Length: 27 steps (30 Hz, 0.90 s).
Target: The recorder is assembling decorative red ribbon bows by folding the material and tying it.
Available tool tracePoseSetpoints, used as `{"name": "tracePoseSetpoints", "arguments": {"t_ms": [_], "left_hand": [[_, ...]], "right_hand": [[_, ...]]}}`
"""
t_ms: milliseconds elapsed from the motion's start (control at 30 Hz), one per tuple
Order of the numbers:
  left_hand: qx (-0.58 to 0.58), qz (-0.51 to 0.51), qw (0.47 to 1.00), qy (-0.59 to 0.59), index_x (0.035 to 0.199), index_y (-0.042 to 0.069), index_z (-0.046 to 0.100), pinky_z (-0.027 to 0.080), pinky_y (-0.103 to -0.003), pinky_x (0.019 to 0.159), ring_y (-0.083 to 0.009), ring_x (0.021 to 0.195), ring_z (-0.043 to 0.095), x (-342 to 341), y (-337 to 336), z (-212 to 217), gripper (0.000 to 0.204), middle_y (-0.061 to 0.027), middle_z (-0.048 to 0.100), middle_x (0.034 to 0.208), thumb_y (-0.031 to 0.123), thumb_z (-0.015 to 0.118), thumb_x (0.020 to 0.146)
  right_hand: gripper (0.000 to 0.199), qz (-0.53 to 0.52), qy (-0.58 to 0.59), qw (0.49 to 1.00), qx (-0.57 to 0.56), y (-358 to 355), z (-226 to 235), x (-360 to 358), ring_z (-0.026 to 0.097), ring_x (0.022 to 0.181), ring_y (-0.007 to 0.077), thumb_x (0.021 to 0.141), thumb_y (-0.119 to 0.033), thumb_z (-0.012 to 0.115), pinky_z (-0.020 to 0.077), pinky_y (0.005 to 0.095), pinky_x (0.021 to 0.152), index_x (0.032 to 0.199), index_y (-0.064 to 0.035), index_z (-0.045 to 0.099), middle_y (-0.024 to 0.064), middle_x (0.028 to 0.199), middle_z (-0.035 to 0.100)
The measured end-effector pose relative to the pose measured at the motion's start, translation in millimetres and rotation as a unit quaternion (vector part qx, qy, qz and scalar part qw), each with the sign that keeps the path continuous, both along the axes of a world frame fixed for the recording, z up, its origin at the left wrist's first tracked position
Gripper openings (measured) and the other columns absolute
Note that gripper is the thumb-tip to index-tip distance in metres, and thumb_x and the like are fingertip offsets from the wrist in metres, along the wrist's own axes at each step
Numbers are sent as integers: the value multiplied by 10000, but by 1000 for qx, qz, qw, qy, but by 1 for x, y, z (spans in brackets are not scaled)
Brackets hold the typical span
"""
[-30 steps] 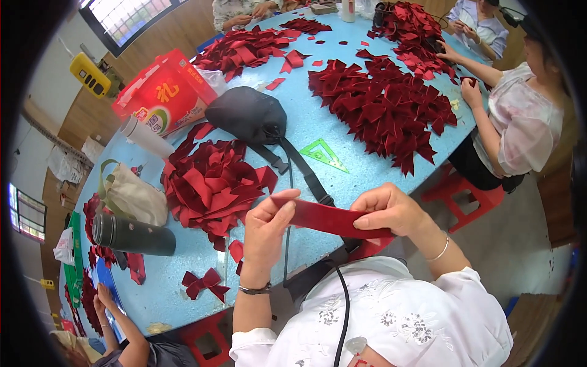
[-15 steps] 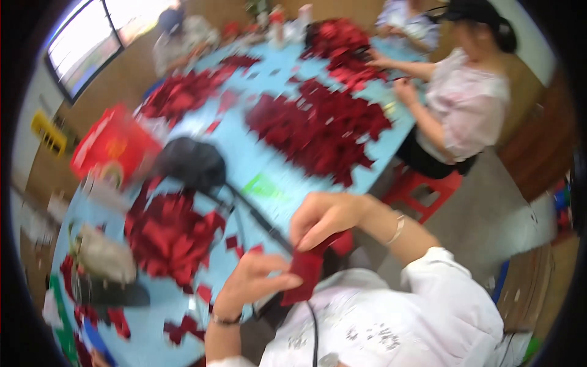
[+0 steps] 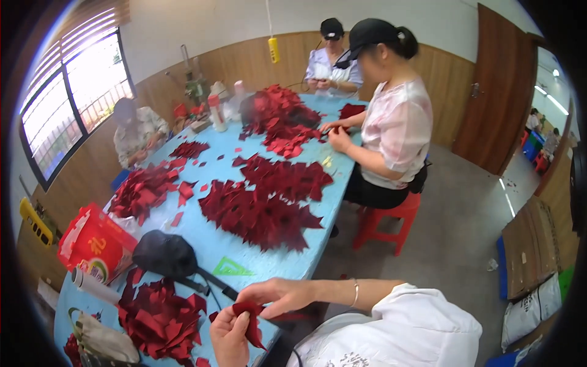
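Note:
A small dark red cloth piece (image 3: 252, 332) is between my hands, in front of my body at the table's near edge. My left hand (image 3: 229, 336) pinches its upper part between thumb and fingers. From the right, my right hand (image 3: 286, 296) reaches across with bent fingers closed at the top of the same piece; its fingertips are partly hidden. The lower part of the cloth hangs below the left thumb. Left of my hands, a heap of loose red cloth pieces (image 3: 160, 318) lies on the table.
On the blue table (image 3: 257, 264) are a black cap (image 3: 164, 252), a green set square (image 3: 232, 267), a red bag (image 3: 98, 241) and more red heaps (image 3: 257, 214). A co-worker (image 3: 397, 116) sits at right on a red stool (image 3: 391, 223); two others sit farther back.
My left hand, earlier with fingers apart beside the cloth, now pinches it. Both hands have come closer together. The view has tilted up and shows more of the room.

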<state>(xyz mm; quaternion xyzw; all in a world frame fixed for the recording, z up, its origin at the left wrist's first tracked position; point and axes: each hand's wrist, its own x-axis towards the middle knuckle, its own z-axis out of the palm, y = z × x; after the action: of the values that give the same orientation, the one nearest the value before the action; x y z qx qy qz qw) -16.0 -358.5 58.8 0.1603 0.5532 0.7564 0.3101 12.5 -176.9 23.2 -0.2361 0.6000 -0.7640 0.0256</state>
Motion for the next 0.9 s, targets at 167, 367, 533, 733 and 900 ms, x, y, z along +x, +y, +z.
{"name": "tracePoseSetpoints", "arguments": {"t_ms": [167,367,533,733,900], "left_hand": [[8,-15,1000,13,964,-28,605,397,-229,534,-116,608,539,17,2,28,164,-52,605,746,107,594,870],[-1,-47,999,21,989,-35,601,395,-232,522,-110,576,524,20,-3,33,175,-38,592,734,102,576,883],[22,-80,994,-73,962,-35,613,388,-236,491,-101,533,506,16,-17,30,165,-39,598,734,103,577,882],[-8,-75,996,-56,924,-33,616,379,-221,472,-105,507,494,13,-22,37,168,-50,599,720,126,588,880],[38,-43,998,18,932,-31,610,361,-200,452,-91,489,479,17,-19,28,176,-53,600,716,136,589,881]], "right_hand": [[323,-32,41,992,111,0,11,14,565,933,137,847,-50,524,449,284,820,1167,-14,540,68,1012,620],[286,-72,46,984,157,3,-3,3,565,867,139,819,-40,491,448,275,786,1091,-1,570,68,938,623],[228,-126,2,988,91,-9,-15,6,558,764,118,832,-61,466,444,257,717,1009,12,589,50,818,617],[219,-101,-132,985,-42,-31,-10,8,537,704,77,850,-52,438,433,229,646,995,2,593,19,775,589],[209,-91,-139,984,-57,-36,-7,16,515,637,71,867,-40,443,407,215,578,1003,-8,597,8,751,574]]}}
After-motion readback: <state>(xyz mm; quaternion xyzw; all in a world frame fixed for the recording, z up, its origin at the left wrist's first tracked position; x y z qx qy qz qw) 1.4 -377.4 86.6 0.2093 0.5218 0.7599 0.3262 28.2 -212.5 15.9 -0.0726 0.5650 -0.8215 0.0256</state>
